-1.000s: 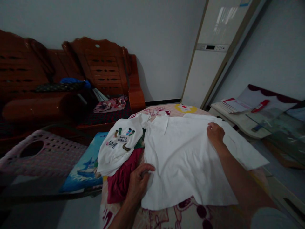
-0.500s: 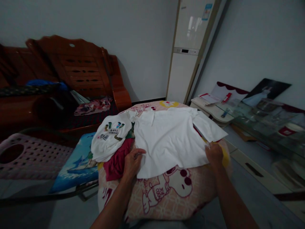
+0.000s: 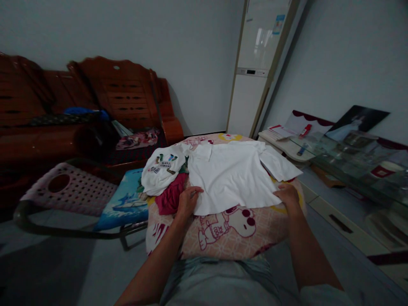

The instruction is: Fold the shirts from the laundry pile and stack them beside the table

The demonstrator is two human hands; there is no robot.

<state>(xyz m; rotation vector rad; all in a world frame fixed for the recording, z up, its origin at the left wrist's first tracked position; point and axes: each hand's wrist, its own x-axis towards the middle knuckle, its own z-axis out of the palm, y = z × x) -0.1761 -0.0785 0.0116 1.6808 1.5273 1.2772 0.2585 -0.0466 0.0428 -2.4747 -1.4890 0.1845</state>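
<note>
A white short-sleeved shirt [image 3: 232, 178] lies spread over a round table with a pink patterned cover [image 3: 267, 231], its hem towards me. My left hand [image 3: 189, 199] is at the left side of the shirt near the hem, thumb and forefinger closed on the fabric. At the right hem corner, my right hand [image 3: 288, 195] pinches the edge of the cloth. Left of the shirt are a white garment with a coloured print [image 3: 164, 168] and a crumpled dark red cloth [image 3: 171, 196], both close to my left hand.
To the left stands a woven chair [image 3: 86, 191] with a blue picture cushion [image 3: 124, 202]. A carved wooden sofa [image 3: 127, 93] is behind it. On the right is a glass-topped cabinet [image 3: 344, 170]; a tall white air conditioner [image 3: 247, 102] stands in the corner.
The view has shifted, bringing more of the chair and my lap into sight. Both hands stay at the shirt's sides, and the hem lies a little flatter.
</note>
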